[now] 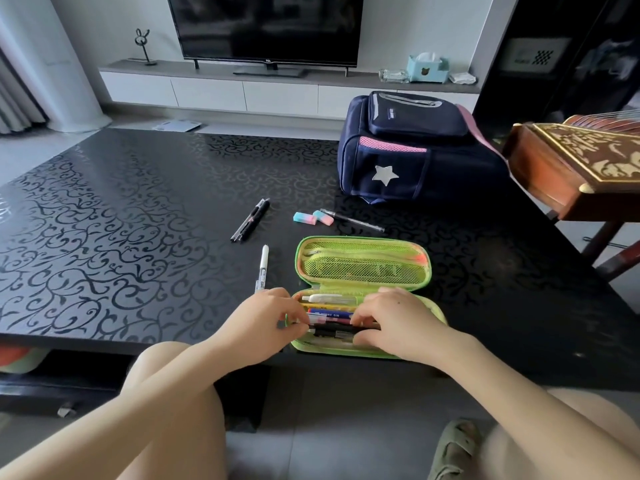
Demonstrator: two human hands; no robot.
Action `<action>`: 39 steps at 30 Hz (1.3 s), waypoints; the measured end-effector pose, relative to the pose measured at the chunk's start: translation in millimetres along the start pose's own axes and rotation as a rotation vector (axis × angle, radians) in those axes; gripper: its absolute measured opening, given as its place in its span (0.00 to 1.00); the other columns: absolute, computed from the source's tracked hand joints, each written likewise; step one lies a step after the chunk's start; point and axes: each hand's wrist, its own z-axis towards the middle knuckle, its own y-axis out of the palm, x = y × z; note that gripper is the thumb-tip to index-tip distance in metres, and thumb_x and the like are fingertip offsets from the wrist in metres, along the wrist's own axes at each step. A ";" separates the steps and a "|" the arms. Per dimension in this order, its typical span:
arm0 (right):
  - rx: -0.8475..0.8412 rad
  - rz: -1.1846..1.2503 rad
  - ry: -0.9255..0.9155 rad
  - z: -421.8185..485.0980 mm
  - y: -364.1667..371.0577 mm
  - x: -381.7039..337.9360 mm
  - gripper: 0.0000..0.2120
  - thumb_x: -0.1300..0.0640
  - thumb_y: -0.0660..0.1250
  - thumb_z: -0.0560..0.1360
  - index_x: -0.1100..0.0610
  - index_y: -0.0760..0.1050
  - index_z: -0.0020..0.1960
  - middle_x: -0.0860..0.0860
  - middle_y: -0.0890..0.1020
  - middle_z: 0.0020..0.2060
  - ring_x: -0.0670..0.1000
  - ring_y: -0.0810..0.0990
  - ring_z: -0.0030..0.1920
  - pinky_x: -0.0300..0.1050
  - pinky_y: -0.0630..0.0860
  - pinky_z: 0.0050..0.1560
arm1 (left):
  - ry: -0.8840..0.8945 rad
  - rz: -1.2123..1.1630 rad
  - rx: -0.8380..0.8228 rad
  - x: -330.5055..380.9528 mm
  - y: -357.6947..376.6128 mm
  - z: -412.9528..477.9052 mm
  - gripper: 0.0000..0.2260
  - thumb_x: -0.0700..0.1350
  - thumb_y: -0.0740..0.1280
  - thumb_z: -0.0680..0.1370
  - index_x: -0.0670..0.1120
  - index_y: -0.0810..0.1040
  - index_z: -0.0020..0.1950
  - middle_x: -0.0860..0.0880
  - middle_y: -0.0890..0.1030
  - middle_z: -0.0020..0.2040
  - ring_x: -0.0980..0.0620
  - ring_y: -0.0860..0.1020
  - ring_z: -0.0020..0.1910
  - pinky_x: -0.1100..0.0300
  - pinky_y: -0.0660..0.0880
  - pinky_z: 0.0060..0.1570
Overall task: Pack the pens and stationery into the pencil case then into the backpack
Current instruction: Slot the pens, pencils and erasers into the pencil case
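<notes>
A green pencil case [363, 258] lies open near the table's front edge, its mesh lid flat behind. Several pens fill its lower half. My left hand [266, 313] and my right hand [394, 317] both pinch a black pen [332, 329] lying across that half. Loose on the table are a white pen [264, 263], two black pens [251, 220], two pastel erasers [313, 218] and a clear-barrelled pen [353, 220]. The navy backpack [415, 150] with a silver star lies at the back right, closed.
The black patterned table [121, 220] spreads wide to the left. A carved wooden instrument [575, 161] juts over the right corner. A TV stands on the cabinet behind. My knees and a sandalled foot are below the front edge.
</notes>
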 end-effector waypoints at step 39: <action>0.598 0.146 0.401 136.2 -28.4 98.1 0.06 0.58 0.65 0.75 0.59 0.79 0.44 0.54 0.82 0.41 0.58 0.78 0.43 0.48 0.72 0.43 | -0.324 -0.094 0.310 -52.3 -20.9 64.3 0.04 0.47 0.70 0.72 0.47 0.79 0.41 0.55 0.78 0.35 0.58 0.75 0.35 0.68 0.69 0.33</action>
